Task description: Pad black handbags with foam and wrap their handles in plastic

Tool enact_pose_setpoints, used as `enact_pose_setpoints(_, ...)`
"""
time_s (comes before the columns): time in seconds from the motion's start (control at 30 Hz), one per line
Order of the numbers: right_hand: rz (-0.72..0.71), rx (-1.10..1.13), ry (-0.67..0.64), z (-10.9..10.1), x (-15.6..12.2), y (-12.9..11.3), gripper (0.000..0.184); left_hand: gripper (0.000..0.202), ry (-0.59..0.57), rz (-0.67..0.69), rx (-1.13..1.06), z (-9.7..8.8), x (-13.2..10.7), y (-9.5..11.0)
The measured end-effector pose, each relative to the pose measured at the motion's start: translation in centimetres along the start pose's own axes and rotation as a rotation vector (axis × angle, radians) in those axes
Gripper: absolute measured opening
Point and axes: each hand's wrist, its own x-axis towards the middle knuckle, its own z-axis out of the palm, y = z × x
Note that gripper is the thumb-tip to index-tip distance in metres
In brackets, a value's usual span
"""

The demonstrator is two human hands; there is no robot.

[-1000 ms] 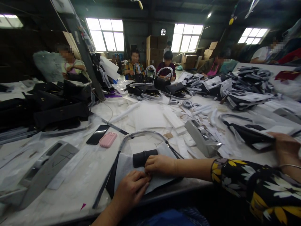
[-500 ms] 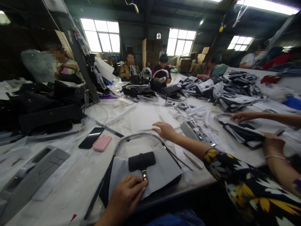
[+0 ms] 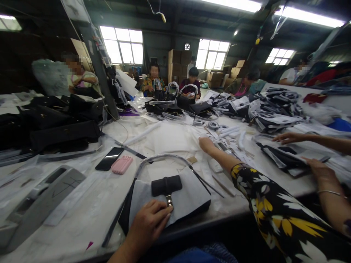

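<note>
At near edge of white worktable (image 3: 90, 215), left hand (image 3: 149, 223) flat, fingers loosely spread, on black leather handbag (image 3: 166, 185) part-covered by grey tissue sheet (image 3: 190, 191), wrapping seemingly half done; right hand (image 3: 206, 143) out by white foam sheets (image 3: 171, 138), grip unreadable.

the right hand (image 3: 206, 143) leaves the grey-wrapped bag (image 3: 192, 197) and now stretches far across the table, near the white strips (image 3: 229, 130); whether it grips anything is unclear. the metal clasp (image 3: 169, 200) under the black tab (image 3: 166, 184) lies uncovered. a co-worker's hand (image 3: 287, 138) appears at right.
</note>
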Motion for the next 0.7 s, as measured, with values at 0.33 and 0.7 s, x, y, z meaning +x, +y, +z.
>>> enact_pose_setpoints(0.33, -0.188, 0.060, 0.099, -2.3, -2.8, -0.1, 0.053, 0.024, 0.014, 0.001, 0.003, 0.1, -0.2, 0.0)
enact_pose_setpoints(0.7, -0.230, 0.259, 0.155, -4.7, -5.8, -2.5, 0.060, 0.025, 0.009, -0.013, 0.000, 0.2, -0.2, 0.1)
